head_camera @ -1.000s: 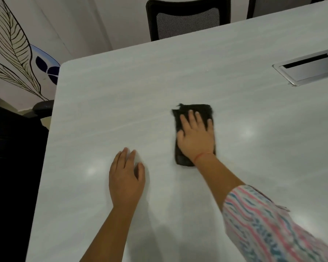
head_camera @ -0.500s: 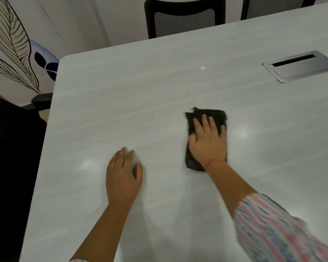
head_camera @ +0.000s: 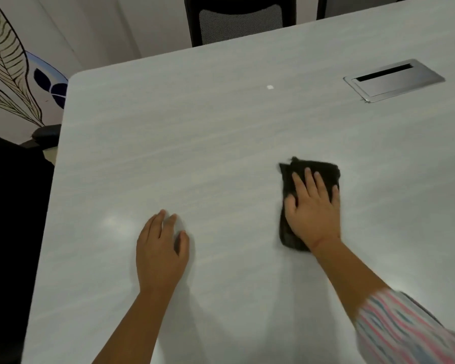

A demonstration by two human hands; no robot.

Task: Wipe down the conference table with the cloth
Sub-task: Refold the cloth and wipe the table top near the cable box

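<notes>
Pale conference table [head_camera: 221, 132], right hand [head_camera: 313, 211] flat, fingers [head_camera: 298, 185] straight, on the black cloth [head_camera: 325, 169] (left hand [head_camera: 159, 254] flat too, empty)

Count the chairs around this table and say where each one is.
3. A mesh-backed chair stands at the far edge of the table. A second chair is just right of it, mostly cut off. A black chair is at the left side. Others may sit outside the frame.

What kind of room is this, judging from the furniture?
Most likely an office meeting room: a large pale table with a metal cable hatch set in its top, and a black mesh-backed chair at its far edge.
</notes>
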